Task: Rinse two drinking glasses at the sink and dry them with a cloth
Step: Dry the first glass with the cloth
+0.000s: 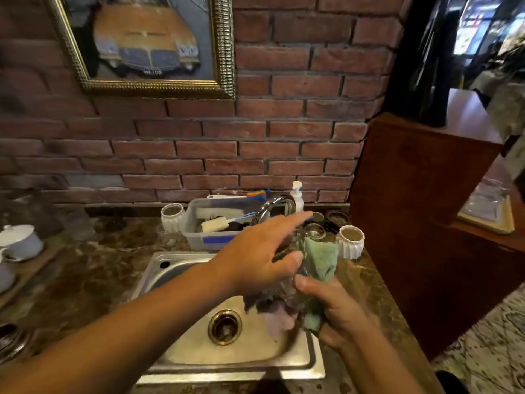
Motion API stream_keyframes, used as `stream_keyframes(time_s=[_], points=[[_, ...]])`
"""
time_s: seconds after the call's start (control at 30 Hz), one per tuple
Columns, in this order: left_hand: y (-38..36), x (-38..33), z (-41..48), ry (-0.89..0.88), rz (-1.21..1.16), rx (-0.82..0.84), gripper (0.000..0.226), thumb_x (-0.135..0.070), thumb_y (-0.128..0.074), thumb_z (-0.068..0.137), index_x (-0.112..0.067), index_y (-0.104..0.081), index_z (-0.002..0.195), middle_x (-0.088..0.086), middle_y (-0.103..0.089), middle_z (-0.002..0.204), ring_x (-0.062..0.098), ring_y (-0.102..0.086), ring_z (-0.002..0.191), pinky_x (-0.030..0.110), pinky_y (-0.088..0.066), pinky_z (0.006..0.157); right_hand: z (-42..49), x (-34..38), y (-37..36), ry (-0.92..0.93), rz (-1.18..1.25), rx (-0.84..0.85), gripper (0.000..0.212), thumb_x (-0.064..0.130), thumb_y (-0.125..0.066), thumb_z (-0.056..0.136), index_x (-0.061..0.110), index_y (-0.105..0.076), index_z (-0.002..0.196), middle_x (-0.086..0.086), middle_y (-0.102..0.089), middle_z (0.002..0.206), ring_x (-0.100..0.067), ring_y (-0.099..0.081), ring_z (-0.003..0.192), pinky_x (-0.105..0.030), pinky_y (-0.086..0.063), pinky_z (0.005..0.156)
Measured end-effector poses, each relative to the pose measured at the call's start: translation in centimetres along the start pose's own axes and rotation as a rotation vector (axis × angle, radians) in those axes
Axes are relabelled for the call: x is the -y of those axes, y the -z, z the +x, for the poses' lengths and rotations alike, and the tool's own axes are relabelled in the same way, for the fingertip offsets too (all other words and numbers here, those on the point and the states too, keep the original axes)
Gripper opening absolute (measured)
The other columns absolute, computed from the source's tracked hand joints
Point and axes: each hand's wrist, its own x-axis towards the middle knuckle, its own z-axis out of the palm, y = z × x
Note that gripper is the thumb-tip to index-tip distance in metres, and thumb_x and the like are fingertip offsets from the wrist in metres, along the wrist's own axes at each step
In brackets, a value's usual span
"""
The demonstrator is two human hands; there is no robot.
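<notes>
A: Where does the drying stand?

B: The glass (287, 280) is held over the right side of the sink (181, 265), mostly hidden and blurred between the hands. The right hand (338, 311) is closed under it, gripping the glass through the green cloth (321, 260). The left hand (255, 257) rests on the upper part, thumb pressed against the glass, fingers spread loosely toward the faucet (270, 207).

A: How should the person do this step well?

B: Probably by keeping the cloth between palm and glass, turning the glass with the upper hand and pushing a fold inside to reach the bottom. Wet glass slips, so staying low over the basin seems wise.

A: And the second glass?

B: It cannot be picked out with any certainty; a glass-like rim (314, 231) stands just behind the cloth on the table (93, 277), but it is too unclear to call.

A: Any writing to read?

B: None legible. The pump bottle (297, 194) shows no label, the tub (210, 223) carries only a blue strip, and the plate on the car in the framed picture (145, 44) is too blurred.
</notes>
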Motion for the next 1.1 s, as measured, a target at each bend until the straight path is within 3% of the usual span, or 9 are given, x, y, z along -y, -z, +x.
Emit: stream_keyframes(time_s=[0.2, 0.3, 0.37, 0.47, 0.57, 0.7, 0.77, 0.93, 1.1], points=[[1.1, 0.6, -0.8, 0.294, -0.185, -0.021, 0.077, -0.066, -0.028, 0.075, -0.037, -0.044, 0.144, -0.005, -0.046, 0.124, 0.016, -0.051, 0.116, 0.028, -0.044, 0.086, 1.3, -1.2, -2.9, 0.311, -0.491, -0.094, 0.042, 0.008, -0.078, 0.072, 0.031, -0.071, 0.105, -0.013, -0.077, 0.094, -0.035, -0.075, 0.081, -0.053, -0.061, 0.072], [1.8, 0.3, 0.2, 0.382, -0.186, -0.075, 0.064, -0.049, -0.027, 0.083, -0.016, -0.058, 0.129, 0.012, -0.059, 0.130, 0.032, -0.055, 0.118, 0.041, -0.046, 0.097, 1.4, -1.4, -3.9, 0.619, -1.163, -0.254, 0.066, 0.034, -0.069, 0.071, 0.034, -0.053, 0.134, 0.010, -0.061, 0.125, 0.000, -0.058, 0.116, -0.010, -0.045, 0.095], [2.1, 0.2, 0.3, 0.456, -0.262, -0.136, 0.057, -0.049, -0.030, 0.081, -0.013, -0.063, 0.111, 0.012, -0.066, 0.117, 0.033, -0.060, 0.109, 0.040, -0.047, 0.088, 1.4, -1.5, -4.6, 0.665, -1.308, -0.334, 0.079, 0.048, -0.065, 0.073, 0.022, -0.046, 0.145, 0.010, -0.050, 0.134, 0.002, -0.048, 0.123, -0.002, -0.036, 0.096], [1.3, 0.1, -0.9, 0.400, -0.358, -0.229, 0.033, -0.050, -0.037, 0.080, -0.032, -0.060, 0.096, -0.003, -0.067, 0.096, 0.018, -0.064, 0.094, 0.036, -0.052, 0.076, 0.8, -1.3, -5.1, 0.554, -1.055, -0.258, 0.076, 0.036, -0.079, 0.071, 0.027, -0.050, 0.141, 0.008, -0.065, 0.122, -0.008, -0.065, 0.110, -0.018, -0.055, 0.087], [1.1, -0.4, -2.6, 0.205, -0.339, -0.237, 0.042, -0.050, -0.043, 0.085, -0.036, -0.055, 0.122, -0.013, -0.064, 0.100, 0.006, -0.063, 0.093, 0.024, -0.050, 0.073, 0.0, 0.1, -5.1, 0.292, -0.639, -0.086, 0.058, 0.017, -0.083, 0.067, 0.034, -0.064, 0.119, -0.005, -0.075, 0.105, -0.028, -0.074, 0.092, -0.042, -0.063, 0.072], [2.5, -1.3, -3.7, -0.198, -0.159, -0.131, 0.056, -0.047, -0.040, 0.085, -0.033, -0.044, 0.139, -0.034, -0.049, 0.105, -0.009, -0.053, 0.096, 0.008, -0.038, 0.075, -1.5, 0.0, -4.5, -0.037, 0.028, 0.147, 0.059, 0.011, -0.088, 0.060, 0.020, -0.070, 0.116, -0.017, -0.075, 0.108, -0.036, -0.073, 0.097, -0.046, -0.061, 0.076], [3.0, -1.2, -3.8, -0.259, -0.122, -0.078, 0.058, -0.048, -0.036, 0.086, -0.028, -0.047, 0.139, -0.032, -0.049, 0.113, -0.007, -0.051, 0.102, 0.016, -0.041, 0.079, -1.9, -0.4, -4.7, -0.067, 0.137, 0.174, 0.063, 0.008, -0.088, 0.061, 0.018, -0.067, 0.120, -0.022, -0.073, 0.114, -0.039, -0.071, 0.103, -0.047, -0.060, 0.080], [1.6, -1.4, -3.1, 0.143, -0.215, -0.106, 0.056, -0.058, -0.036, 0.085, -0.032, -0.052, 0.133, -0.004, -0.045, 0.114, 0.013, -0.051, 0.107, 0.021, -0.044, 0.080, -1.1, -0.5, -5.5, 0.175, -0.532, -0.089, 0.046, 0.011, -0.079, 0.072, 0.035, -0.067, 0.109, -0.005, -0.076, 0.106, -0.029, -0.073, 0.099, -0.053, -0.060, 0.084], [0.3, -1.7, -1.9, 0.329, -0.227, -0.189, 0.030, -0.043, -0.045, 0.099, -0.027, -0.054, 0.123, -0.001, -0.057, 0.111, 0.017, -0.058, 0.103, 0.034, -0.051, 0.082, -0.9, -1.3, -5.7, 0.443, -1.421, -0.390, 0.080, 0.040, -0.081, 0.070, 0.031, -0.045, 0.141, 0.015, -0.056, 0.123, 0.001, -0.055, 0.111, -0.016, -0.050, 0.087]])
